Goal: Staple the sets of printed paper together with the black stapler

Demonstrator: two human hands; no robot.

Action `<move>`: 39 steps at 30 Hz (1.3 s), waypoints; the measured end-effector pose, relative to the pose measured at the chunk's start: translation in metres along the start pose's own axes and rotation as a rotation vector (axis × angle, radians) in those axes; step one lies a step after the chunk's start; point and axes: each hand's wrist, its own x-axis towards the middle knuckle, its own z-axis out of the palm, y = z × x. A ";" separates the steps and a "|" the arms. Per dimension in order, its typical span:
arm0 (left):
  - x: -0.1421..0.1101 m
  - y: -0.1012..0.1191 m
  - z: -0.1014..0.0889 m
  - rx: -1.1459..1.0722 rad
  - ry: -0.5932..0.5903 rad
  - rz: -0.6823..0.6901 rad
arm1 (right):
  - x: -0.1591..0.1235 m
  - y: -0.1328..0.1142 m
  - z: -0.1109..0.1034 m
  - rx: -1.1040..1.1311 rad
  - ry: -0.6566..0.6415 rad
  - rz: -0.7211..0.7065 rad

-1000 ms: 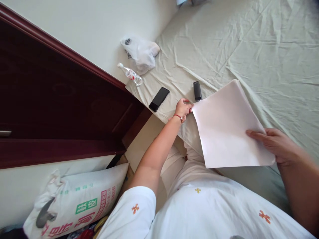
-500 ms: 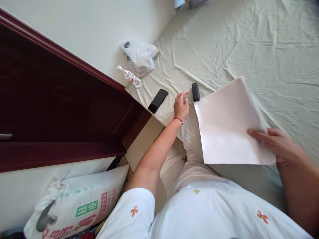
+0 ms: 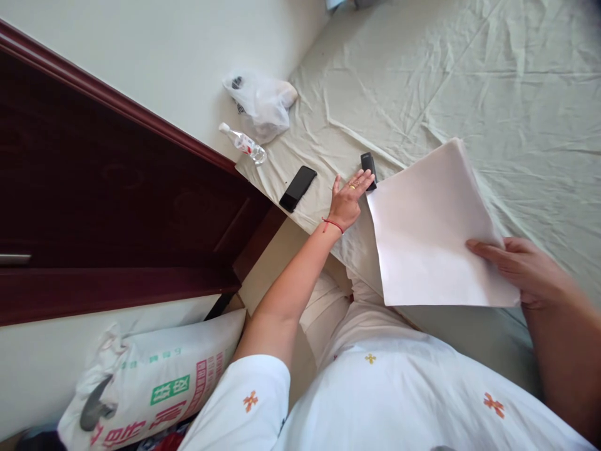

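Observation:
My right hand [image 3: 530, 266] grips a stack of white paper [image 3: 432, 232] at its right edge, thumb on top and fingers underneath. At the far left corner of the stack is a black stapler [image 3: 368, 164], whose near end meets the paper. My left hand [image 3: 348, 200] has its fingers stretched out, and their tips reach over the stapler's near end; the thumb stands apart. Whether those fingertips press on the stapler or only hover above it, I cannot tell. A ring and a red bracelet show on this hand and wrist.
A black phone [image 3: 298, 188] lies on the wrinkled pale sheet [image 3: 469, 94] left of my left hand. Beyond it are a clear bottle [image 3: 244, 145] and a white plastic bag [image 3: 263, 109] by the wall. A printed sack [image 3: 164, 376] and dark red wooden panel [image 3: 107, 163] are at left.
My left hand has moved right, its fingers stretching from a loose curl to over the stapler. The right hand keeps its grip on the paper stack.

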 end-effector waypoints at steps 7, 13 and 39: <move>-0.002 -0.002 0.007 0.066 -0.002 0.024 | 0.002 0.004 -0.001 0.127 -0.011 0.096; 0.005 -0.007 0.006 -0.010 -0.006 0.027 | 0.006 0.007 0.002 0.073 -0.008 0.085; -0.126 0.034 0.046 -1.206 0.439 -0.574 | 0.010 0.044 0.043 -0.149 -0.265 -0.583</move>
